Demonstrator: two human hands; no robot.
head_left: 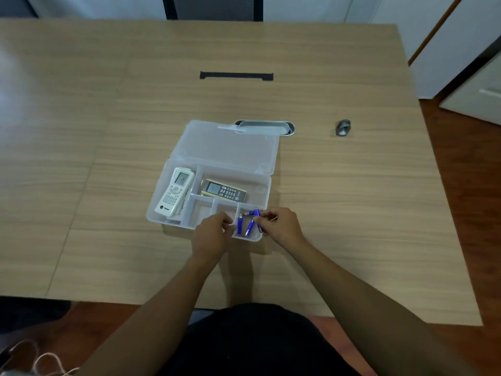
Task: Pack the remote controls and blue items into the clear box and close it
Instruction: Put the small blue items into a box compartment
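The clear box (264, 183) lies open on the table, its lid (227, 146) folded back flat. A white remote (175, 191) lies in the left compartment and a gold-edged dark remote (224, 192) in the long back compartment. Several small blue items (249, 223) lie in the front right compartment. My right hand (280, 225) pinches one of the blue items at that compartment's right side. My left hand (212, 234) rests on the box's front edge, fingers curled on a divider wall beside the blue items.
A grey oval cable port (287, 128) sits behind the lid. A black slot (236, 76) lies further back on the wooden table (108, 131). A small grey object (343, 128) lies at the right. A chair (214, 8) stands at the far edge.
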